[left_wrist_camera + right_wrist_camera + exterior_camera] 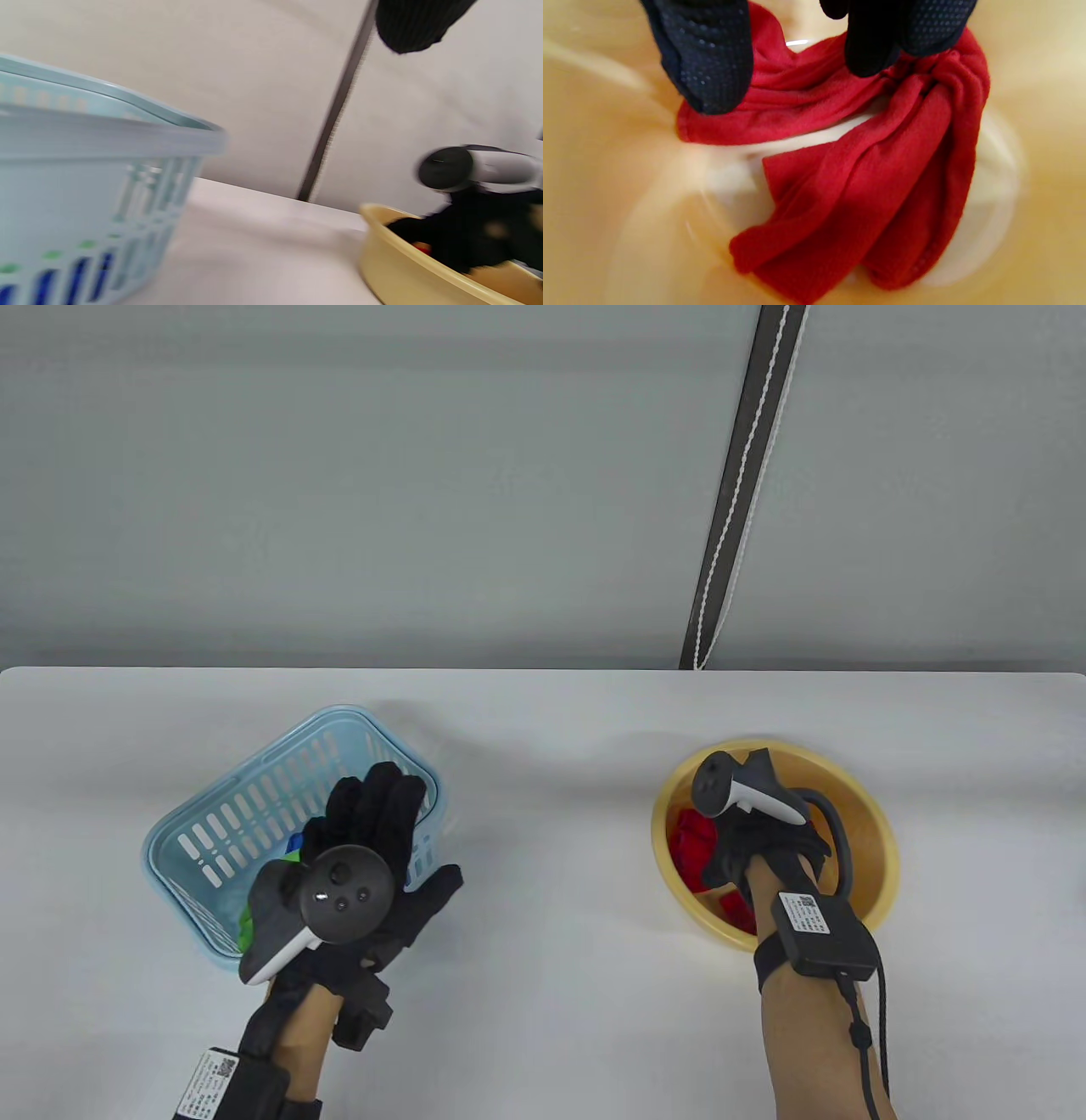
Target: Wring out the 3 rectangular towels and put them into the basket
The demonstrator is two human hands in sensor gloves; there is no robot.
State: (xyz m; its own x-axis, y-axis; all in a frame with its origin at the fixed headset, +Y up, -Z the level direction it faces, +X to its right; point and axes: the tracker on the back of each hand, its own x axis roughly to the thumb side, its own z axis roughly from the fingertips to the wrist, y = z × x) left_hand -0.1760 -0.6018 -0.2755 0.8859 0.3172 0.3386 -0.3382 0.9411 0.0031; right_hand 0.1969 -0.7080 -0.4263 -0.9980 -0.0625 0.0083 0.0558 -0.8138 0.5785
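A light blue slatted basket (254, 823) is seen toward the left end of the white tabletop (551, 984), set at an angle to the tabletop's edges. Blue (294, 841) and green (245, 923) cloth is glimpsed inside it, in the table view past the hand and in the left wrist view through the slats; it cannot be told how these pieces lie. The left hand (373, 857) is held over the basket's near right corner, its gloved fingers spread and straight, nothing gripped; its thumb points toward the tabletop's right end.

Toward the right end of the tabletop, well apart from the basket, a yellow bowl (874, 831) is placed. A red towel (865, 182) lies crumpled in the bottom of the bowl, folded over itself in loose ridges. The right hand (755, 848) is lowered into the bowl. In the right wrist view its fingertips (712, 67) are curled down onto the upper edge of the red towel, the cloth bunched between thumb and fingers, so the grip is closed on the towel in a pinch. The towel is not lifted clear; most of it rests against the bowl's floor.

A dark strap (747, 483) with pale stitching hangs against the grey wall beyond the tabletop's far edge.
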